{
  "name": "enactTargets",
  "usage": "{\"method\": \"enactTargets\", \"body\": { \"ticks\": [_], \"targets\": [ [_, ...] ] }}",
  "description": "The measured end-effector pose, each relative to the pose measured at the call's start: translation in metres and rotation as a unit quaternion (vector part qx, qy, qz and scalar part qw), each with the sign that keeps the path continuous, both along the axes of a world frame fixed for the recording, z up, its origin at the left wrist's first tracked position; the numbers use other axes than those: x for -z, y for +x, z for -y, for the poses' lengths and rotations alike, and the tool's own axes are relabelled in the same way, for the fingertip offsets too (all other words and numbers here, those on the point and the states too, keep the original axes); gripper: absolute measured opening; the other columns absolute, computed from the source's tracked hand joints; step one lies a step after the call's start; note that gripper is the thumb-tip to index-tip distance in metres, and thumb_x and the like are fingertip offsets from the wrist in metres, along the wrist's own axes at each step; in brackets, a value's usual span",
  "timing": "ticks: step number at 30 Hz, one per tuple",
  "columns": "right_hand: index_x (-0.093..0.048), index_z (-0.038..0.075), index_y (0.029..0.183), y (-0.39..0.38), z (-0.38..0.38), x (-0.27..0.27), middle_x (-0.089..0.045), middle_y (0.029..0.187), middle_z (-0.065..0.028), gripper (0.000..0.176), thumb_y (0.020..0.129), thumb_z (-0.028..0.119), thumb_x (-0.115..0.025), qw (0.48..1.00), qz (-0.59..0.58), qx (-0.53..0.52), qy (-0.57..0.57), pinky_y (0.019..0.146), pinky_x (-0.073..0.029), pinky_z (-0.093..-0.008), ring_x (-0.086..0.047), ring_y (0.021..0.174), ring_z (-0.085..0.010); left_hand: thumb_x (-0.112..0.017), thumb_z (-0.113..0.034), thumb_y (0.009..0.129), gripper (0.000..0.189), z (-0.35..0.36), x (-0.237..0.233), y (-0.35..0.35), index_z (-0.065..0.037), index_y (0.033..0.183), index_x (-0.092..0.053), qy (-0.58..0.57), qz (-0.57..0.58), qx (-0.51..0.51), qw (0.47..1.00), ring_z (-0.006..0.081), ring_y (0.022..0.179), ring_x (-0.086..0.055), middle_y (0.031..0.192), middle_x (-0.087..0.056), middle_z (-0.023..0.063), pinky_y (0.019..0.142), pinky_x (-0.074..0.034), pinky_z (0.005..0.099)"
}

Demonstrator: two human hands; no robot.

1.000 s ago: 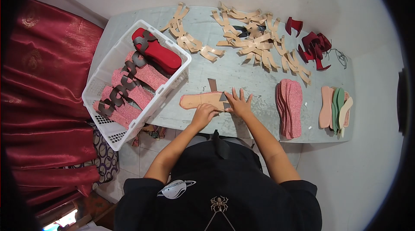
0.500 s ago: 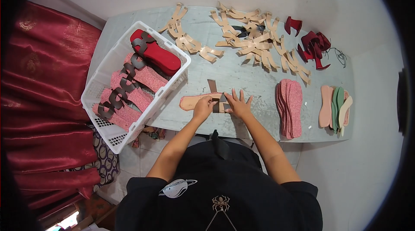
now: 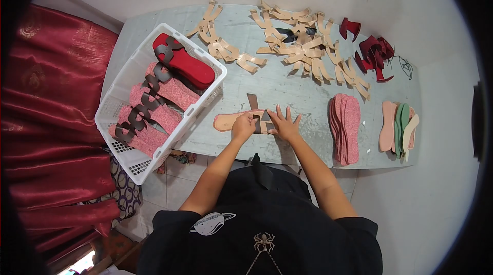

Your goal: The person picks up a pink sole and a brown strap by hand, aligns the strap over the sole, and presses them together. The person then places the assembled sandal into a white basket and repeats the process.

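Note:
A tan insole [image 3: 224,122] with a pinkish edge lies sideways on the grey table. Dark brown strap pieces [image 3: 252,101] cross its right half, one sticking out beyond the far edge. My left hand [image 3: 243,127] has its fingers closed at the straps near the insole's middle; what they pinch, if anything, is too small to make out. On the right end, my right hand [image 3: 285,124] presses down with its fingers spread, touching the straps and the insole.
A white basket [image 3: 209,94] at the left holds pink soles and a red sole [image 3: 191,68]. Tan straps [image 3: 308,51] and dark red pieces [image 3: 377,51] lie at the back. Pink soles [image 3: 345,128] and green and peach soles [image 3: 399,126] are stacked right.
My left hand has turned slightly and its fingers have closed more tightly over the straps. My right hand has barely moved, and the insole lies in the same place.

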State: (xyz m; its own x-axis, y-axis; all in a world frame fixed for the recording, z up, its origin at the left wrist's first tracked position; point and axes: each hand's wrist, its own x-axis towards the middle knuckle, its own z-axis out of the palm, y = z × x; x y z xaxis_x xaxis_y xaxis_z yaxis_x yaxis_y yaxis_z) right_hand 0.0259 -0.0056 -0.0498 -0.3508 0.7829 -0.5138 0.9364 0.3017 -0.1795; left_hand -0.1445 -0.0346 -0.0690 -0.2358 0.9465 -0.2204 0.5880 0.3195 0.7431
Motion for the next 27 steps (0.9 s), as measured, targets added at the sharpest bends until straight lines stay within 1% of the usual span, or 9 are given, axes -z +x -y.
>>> {"method": "enactTargets", "body": {
  "ticks": [7,9,13,15,16,18,21,25,27],
  "targets": [
    [-0.012,0.042,0.133,0.001,0.000,0.000,-0.005,0.144,0.0022,0.080,0.070,0.048,-0.060,1.000,-0.005,0.001,-0.002,0.091,-0.003,-0.0706,-0.007,0.131,-0.0329,-0.066,-0.019,0.069,0.019,-0.004,0.001,0.000,-0.003,0.073,-0.058,-0.029,0.021,-0.010,0.999,0.0246,0.061,-0.059,0.065,-0.060,0.0116,0.056,-0.045,0.0332],
    [-0.012,0.042,0.133,0.001,0.000,0.001,-0.004,0.144,0.0023,0.080,0.070,0.048,-0.060,1.000,-0.009,0.000,0.000,0.091,-0.003,-0.0706,-0.006,0.131,-0.0330,-0.068,-0.021,0.068,0.020,-0.004,0.004,-0.001,-0.004,0.070,-0.057,-0.012,0.023,-0.007,1.000,0.0215,0.055,-0.056,0.061,-0.058,0.0083,0.052,-0.043,0.0326],
    [-0.011,0.041,0.134,0.000,-0.001,-0.003,-0.004,0.144,0.0018,0.080,0.070,0.049,-0.059,1.000,-0.002,-0.002,-0.010,0.091,-0.004,-0.0706,-0.006,0.131,-0.0340,-0.068,-0.020,0.068,0.018,-0.007,-0.002,0.000,-0.005,0.072,-0.058,-0.029,0.042,0.002,0.999,0.0220,0.053,-0.055,0.059,-0.058,0.0066,0.052,-0.043,0.0322],
    [-0.011,0.040,0.134,0.000,-0.001,-0.003,-0.004,0.144,0.0013,0.080,0.070,0.050,-0.058,1.000,0.003,-0.006,-0.010,0.091,-0.006,-0.0707,-0.006,0.131,-0.0351,-0.068,-0.019,0.067,0.017,-0.010,-0.006,0.000,-0.006,0.075,-0.059,-0.069,0.051,0.020,0.996,0.0222,0.060,-0.056,0.065,-0.058,0.0070,0.055,-0.043,0.0325],
    [-0.011,0.040,0.134,0.000,-0.001,-0.003,-0.004,0.144,0.0014,0.080,0.071,0.050,-0.058,1.000,0.002,-0.007,-0.010,0.091,-0.006,-0.0705,-0.006,0.131,-0.0348,-0.068,-0.019,0.067,0.017,-0.009,-0.002,0.002,-0.006,0.075,-0.059,-0.070,0.051,0.022,0.996,0.0222,0.060,-0.056,0.065,-0.058,0.0070,0.055,-0.043,0.0325],
    [-0.011,0.040,0.134,0.000,-0.001,-0.002,-0.004,0.144,0.0015,0.079,0.071,0.050,-0.058,1.000,0.001,-0.007,-0.010,0.091,-0.006,-0.0703,-0.006,0.131,-0.0346,-0.068,-0.019,0.067,0.018,-0.007,0.005,0.005,-0.006,0.075,-0.058,0.017,-0.001,0.012,1.000,0.0230,0.068,-0.056,0.074,-0.057,0.0083,0.060,-0.043,0.0338],
    [-0.011,0.040,0.134,0.000,-0.001,-0.005,-0.004,0.144,0.0016,0.079,0.071,0.050,-0.058,1.000,0.008,-0.010,-0.010,0.092,-0.006,-0.0701,-0.007,0.131,-0.0344,-0.067,-0.018,0.069,0.016,-0.009,-0.003,0.006,-0.007,0.075,-0.056,-0.015,-0.005,0.020,1.000,0.0253,0.071,-0.053,0.076,-0.052,0.0095,0.060,-0.042,0.0362],
    [-0.012,0.040,0.134,0.000,-0.001,-0.003,-0.004,0.144,0.0017,0.079,0.070,0.050,-0.058,1.000,0.010,-0.014,-0.003,0.092,-0.006,-0.0698,-0.007,0.131,-0.0345,-0.068,-0.018,0.068,0.017,-0.011,-0.007,0.005,-0.007,0.073,-0.056,-0.036,0.008,0.015,0.999,0.0247,0.068,-0.054,0.072,-0.051,0.0086,0.059,-0.042,0.0355],
    [-0.012,0.039,0.134,0.000,0.000,0.000,-0.004,0.144,0.0017,0.079,0.070,0.050,-0.058,1.000,0.010,-0.017,0.001,0.092,-0.006,-0.0698,-0.008,0.131,-0.0346,-0.070,-0.019,0.066,0.020,-0.014,-0.003,0.004,-0.006,0.074,-0.058,-0.049,0.020,0.012,0.999,0.0227,0.069,-0.055,0.078,-0.055,0.0084,0.061,-0.043,0.0334]
  ]
}}
